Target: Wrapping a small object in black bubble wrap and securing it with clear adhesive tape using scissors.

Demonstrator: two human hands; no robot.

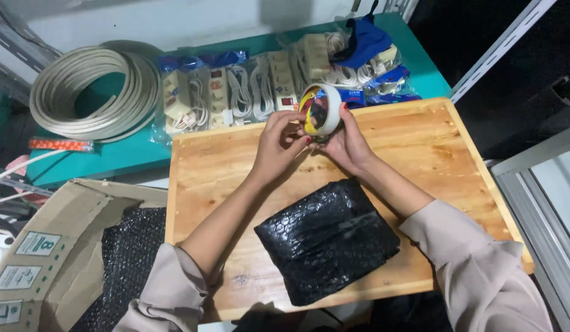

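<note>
You are working under bright, even overhead light on the wooden board; beyond it, corners are falling dark.

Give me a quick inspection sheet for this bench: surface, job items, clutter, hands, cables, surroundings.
Surface: wooden board lying on a teal table.
Job items: roll of tape held up over the board; black bubble-wrapped parcel lying flat on the board, near edge.
Clutter: bagged power strips in a row behind the board; blue cloth on top of them.
Hands: left hand fingers at the roll's edge; right hand grips the roll.
Cables: large coil of pale cable at the far left of the table.
Surroundings: open cardboard box with black bubble wrap at left; metal framing at right.
</note>
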